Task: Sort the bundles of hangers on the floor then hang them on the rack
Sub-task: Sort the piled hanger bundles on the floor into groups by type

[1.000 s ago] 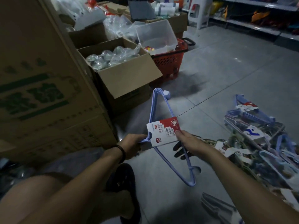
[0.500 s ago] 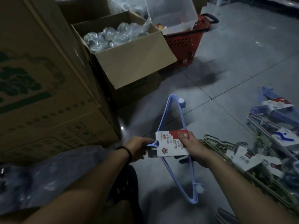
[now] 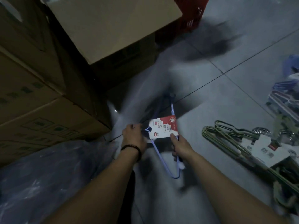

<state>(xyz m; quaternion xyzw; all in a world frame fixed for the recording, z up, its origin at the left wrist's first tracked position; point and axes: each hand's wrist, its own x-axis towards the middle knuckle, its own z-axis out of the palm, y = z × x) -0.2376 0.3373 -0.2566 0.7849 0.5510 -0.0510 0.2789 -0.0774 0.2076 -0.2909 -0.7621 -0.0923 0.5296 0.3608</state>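
Note:
A bundle of light-blue hangers with a red-and-white card label hangs low over the grey floor between my hands. My left hand, with a dark bracelet at the wrist, grips the hook end at the label's left. The bundle's right side, at the label's lower right corner, is held by my right hand. On the floor to the right lie a bundle of green hangers with a white label and more blue and mixed bundles. No rack is in view.
Stacked cardboard boxes fill the left, with an open box flap overhead. A red basket stands at the top behind it. A crumpled clear plastic sheet lies at the lower left. The picture is blurred by motion.
The camera has tipped down and nearer to the floor. Both hands have lowered the blue bundle towards the floor, keeping the same hold on it.

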